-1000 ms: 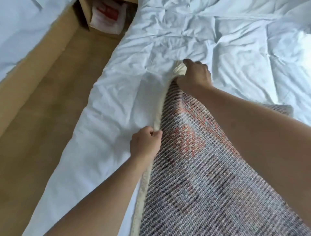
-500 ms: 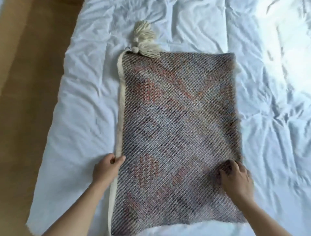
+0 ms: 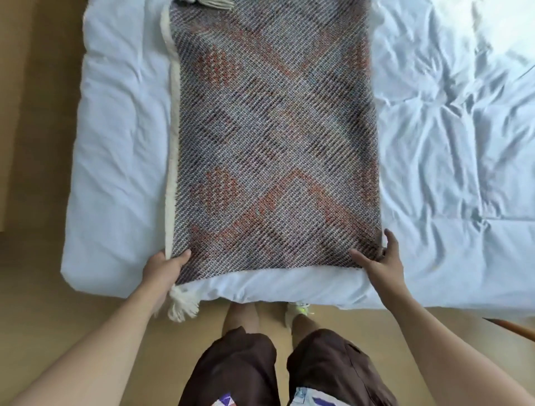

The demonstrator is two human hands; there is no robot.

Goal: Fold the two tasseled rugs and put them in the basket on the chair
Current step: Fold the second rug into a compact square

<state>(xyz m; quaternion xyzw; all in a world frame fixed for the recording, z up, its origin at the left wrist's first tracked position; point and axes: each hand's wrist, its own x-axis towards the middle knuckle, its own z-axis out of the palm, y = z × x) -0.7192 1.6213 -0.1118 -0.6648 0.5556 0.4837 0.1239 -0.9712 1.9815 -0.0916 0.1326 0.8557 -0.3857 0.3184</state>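
Observation:
A woven grey and rust-red tasseled rug (image 3: 275,139) lies folded lengthwise on the white bed (image 3: 121,139), its cream border along the left side. A cream tassel (image 3: 183,305) hangs over the near bed edge; another tassel (image 3: 215,4) shows at the far end. My left hand (image 3: 163,268) pinches the near left corner, thumb on top. My right hand (image 3: 381,258) holds the near right corner, thumb on the weave and fingers along the side edge. No second rug, basket or chair is in view.
The crumpled white duvet (image 3: 457,130) spreads to the right. Tan wooden floor (image 3: 34,304) runs along the left and near side. My legs in brown shorts (image 3: 278,368) stand against the bed edge. A thin wooden stick (image 3: 512,327) pokes in at right.
Both hands slid down to the rug's near corners. My view pulled back and tilted down, so the near bed edge, the hanging tassel and my legs now show.

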